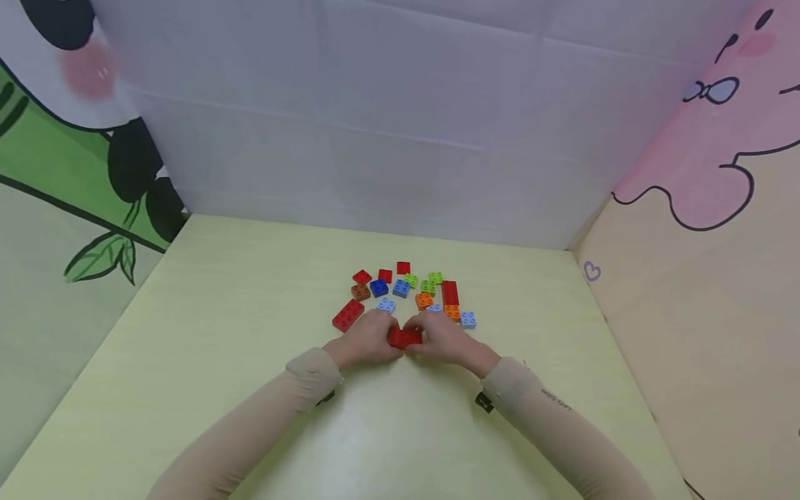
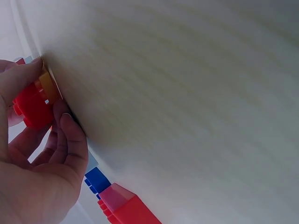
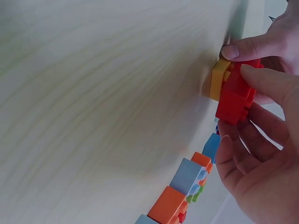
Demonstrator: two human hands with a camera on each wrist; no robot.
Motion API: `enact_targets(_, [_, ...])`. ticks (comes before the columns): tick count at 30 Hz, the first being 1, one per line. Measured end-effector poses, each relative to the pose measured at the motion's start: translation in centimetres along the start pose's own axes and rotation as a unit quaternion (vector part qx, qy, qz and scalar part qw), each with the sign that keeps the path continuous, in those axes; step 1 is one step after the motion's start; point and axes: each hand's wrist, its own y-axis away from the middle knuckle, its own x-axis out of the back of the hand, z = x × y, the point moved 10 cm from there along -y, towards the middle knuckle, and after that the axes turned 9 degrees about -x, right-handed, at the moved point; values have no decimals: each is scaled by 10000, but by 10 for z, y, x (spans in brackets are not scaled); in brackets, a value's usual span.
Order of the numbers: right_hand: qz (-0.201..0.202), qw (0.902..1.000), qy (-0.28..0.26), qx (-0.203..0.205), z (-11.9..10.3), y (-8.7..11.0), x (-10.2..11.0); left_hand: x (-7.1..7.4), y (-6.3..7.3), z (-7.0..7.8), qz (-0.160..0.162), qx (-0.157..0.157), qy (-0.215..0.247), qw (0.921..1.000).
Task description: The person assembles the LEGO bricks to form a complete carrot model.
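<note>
Both hands meet over the table around a red toy brick (image 1: 405, 338), which sits on a yellow-orange brick (image 3: 217, 80). My left hand (image 1: 371, 338) grips the left end of the pair, its thumb by the yellow-orange brick in the left wrist view. From the other side my right hand (image 1: 445, 338) holds the red brick, thumb on its near face (image 3: 232, 93) and fingers beneath in the right wrist view. The hands partly hide both bricks in the head view. Whether the two bricks are fully pressed together, I cannot tell.
Just beyond the hands lie several loose bricks: a long red one (image 1: 348, 316), a brown one (image 1: 360, 292), a dark blue one (image 1: 378, 287), an orange one (image 1: 424, 301), a light blue one (image 1: 468, 320) and green ones (image 1: 428, 287). A white cloth wall (image 1: 375, 167) stands behind the table (image 1: 250, 292).
</note>
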Motion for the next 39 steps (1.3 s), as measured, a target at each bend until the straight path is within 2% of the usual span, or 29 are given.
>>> enact_targets(9, [73,9997,167,163,-1,-1,-3,0,-2,2,67,-266,-79,9996])
enact_targets(23, [232,9984,395,326,2,-5,-5,-2,-5,0,77,-237,-143,9996])
enact_targets(39, [220,9986,204,432,4,-8,-9,-7,-11,-4,64,-232,-236,9994])
